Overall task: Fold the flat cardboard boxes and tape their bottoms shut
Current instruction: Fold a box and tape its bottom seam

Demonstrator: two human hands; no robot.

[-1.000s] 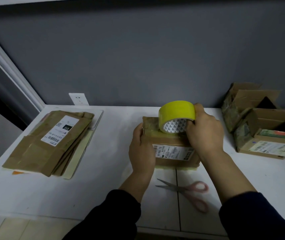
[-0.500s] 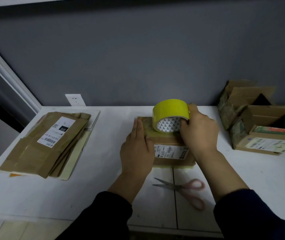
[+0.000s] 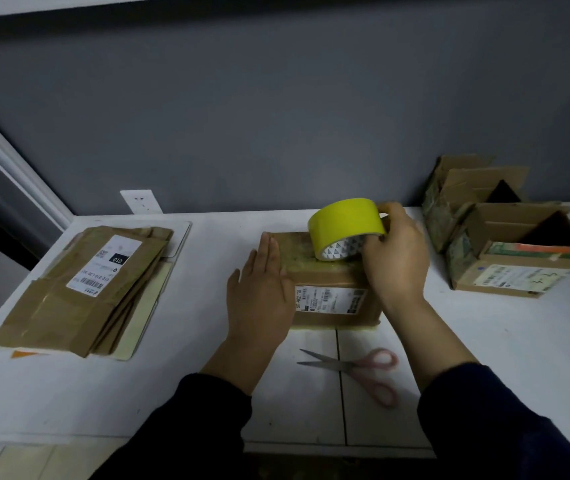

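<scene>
Cardboard box: head view; brown and folded up, it stands on the white bench near the middle of the frame. A white barcode label faces the camera, and yellow-green tape covers its upper face.
Tape roll: yellow, standing on edge on the box's upper face, toward its 1 o'clock corner and touching it.
Right hand: comes in from 5 o'clock. Its fingers are curled round the roll's near right side, with the thumb over the far rim, gripping the roll.
Left hand: comes in from 7 o'clock and lies flat on the box's 9 o'clock end. The fingers are straight and together, pressing on the top and holding nothing.
Flat boxes: a stack of unfolded brown cardboard at 9 o'clock from the box, well apart from it. The top one bears a white barcode label.
Folded boxes: two at 3 o'clock from the box, apart from it, with flaps out and dark insides showing. The second sits just behind the first, toward 12 o'clock.
Scissors: pink-handled, lying flat on the bench at 6 o'clock from the box and near it. The blades are slightly apart and point to 9 o'clock.
Wall socket: white, on the grey wall at 10 o'clock from the box.
Sleeves: dark, on both forearms.
</scene>
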